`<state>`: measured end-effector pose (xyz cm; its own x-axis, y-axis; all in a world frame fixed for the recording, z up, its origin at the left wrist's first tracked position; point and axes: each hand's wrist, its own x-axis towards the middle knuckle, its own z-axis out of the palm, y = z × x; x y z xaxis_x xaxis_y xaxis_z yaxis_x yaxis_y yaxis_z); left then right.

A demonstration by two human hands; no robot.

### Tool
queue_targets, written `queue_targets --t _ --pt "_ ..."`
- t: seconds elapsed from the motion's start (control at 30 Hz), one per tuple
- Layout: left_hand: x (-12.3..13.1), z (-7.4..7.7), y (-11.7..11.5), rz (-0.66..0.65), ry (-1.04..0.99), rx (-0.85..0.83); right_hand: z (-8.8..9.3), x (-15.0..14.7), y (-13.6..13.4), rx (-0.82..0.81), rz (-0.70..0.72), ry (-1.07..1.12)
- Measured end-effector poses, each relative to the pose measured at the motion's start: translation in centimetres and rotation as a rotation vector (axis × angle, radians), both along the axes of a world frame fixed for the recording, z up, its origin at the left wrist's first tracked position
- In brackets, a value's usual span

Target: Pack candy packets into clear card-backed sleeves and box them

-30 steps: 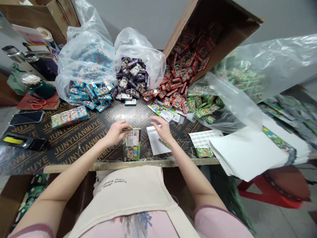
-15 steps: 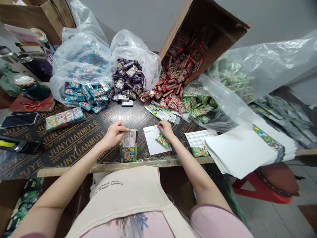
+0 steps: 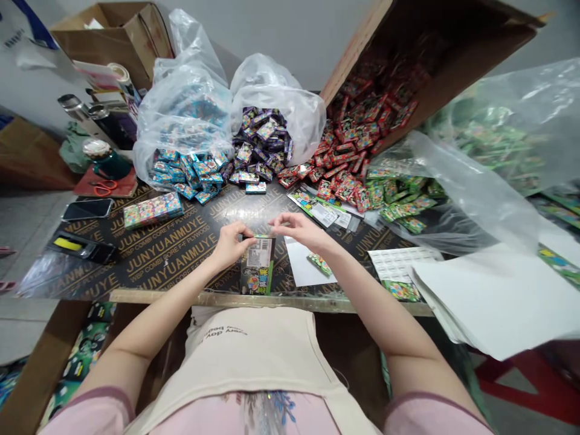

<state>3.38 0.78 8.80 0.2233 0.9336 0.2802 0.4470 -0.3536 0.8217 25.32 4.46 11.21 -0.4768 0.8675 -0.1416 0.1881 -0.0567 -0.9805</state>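
A small upright printed box (image 3: 258, 266) with a barcode label stands at the near edge of the plywood table (image 3: 149, 254). My left hand (image 3: 231, 243) grips its top left corner, fingers curled. My right hand (image 3: 296, 229) hovers just above the box's top right, fingers pinched together over the opening; what they hold is too small to make out. A white sheet (image 3: 308, 269) lies just right of the box with a green packet (image 3: 321, 263) on it.
Piles of small packets lie at the back: blue (image 3: 190, 172) and purple (image 3: 260, 145) in clear bags, red (image 3: 357, 145) spilling from a tipped carton, green (image 3: 399, 202) under plastic. White sheets (image 3: 489, 296) are stacked right. A phone (image 3: 88, 209), scissors (image 3: 102, 187) and cups sit left.
My right hand left the white sheet and the green packet and came up to the top of the box. My left hand stayed on the box. The camera view shifted right.
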Motion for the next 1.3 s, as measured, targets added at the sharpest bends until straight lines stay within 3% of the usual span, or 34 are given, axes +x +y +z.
queue_targets --t 0.07,0.17,0.4,0.5,0.7,0.73,0.8,0.87,0.9,0.97,1.03,1.13,1.2,1.3 --pt "-0.1 0.0 -0.1 -0.014 -0.013 0.027 0.9 -2.1 0.1 -0.032 0.114 -0.039" --pt "-0.1 0.3 -0.3 -0.031 -0.021 0.061 0.9 -3.5 0.6 -0.079 0.201 -0.1" --pt "0.8 0.1 -0.7 0.106 -0.008 0.022 0.1 -3.7 1.6 -0.062 0.212 -0.136" --pt "1.1 -0.5 -0.8 0.124 0.058 0.04 -1.3 -4.1 1.1 -0.106 0.136 -0.057" --pt "0.8 -1.6 -1.0 0.016 0.207 0.163 -5.3 -4.4 -0.5 -0.337 -0.25 0.216" --pt "0.2 -1.7 -0.8 0.007 0.239 0.171 -5.7 -3.5 -0.1 -0.288 -0.293 0.191" --pt "-1.4 -2.1 -0.1 0.015 0.3 0.134 -6.5 -0.4 1.0 -0.034 -0.405 0.001" --pt "-3.4 -2.4 0.8 0.026 0.414 0.062 -7.2 3.6 2.3 0.263 -0.489 -0.363" --pt "-4.1 -2.5 1.2 0.017 0.495 0.043 -7.6 5.6 2.8 0.329 -0.468 -0.562" --pt "-4.8 -2.7 1.8 -0.088 0.661 0.056 -8.7 8.7 3.4 0.347 -0.383 -0.771" --pt "-4.1 -2.8 1.7 -0.332 0.777 0.078 -9.9 10.2 3.2 0.329 -0.31 -0.802" --pt "-1.5 -3.4 1.1 -0.708 0.874 0.013 -11.3 10.3 2.3 0.349 -0.27 -0.773" --pt "-0.1 -3.8 0.8 -0.809 0.905 -0.019 -11.9 9.9 1.7 0.364 -0.266 -0.753" --pt "0.8 -3.8 0.7 -0.861 0.883 -0.064 -12.4 9.8 1.2 0.363 -0.275 -0.725"
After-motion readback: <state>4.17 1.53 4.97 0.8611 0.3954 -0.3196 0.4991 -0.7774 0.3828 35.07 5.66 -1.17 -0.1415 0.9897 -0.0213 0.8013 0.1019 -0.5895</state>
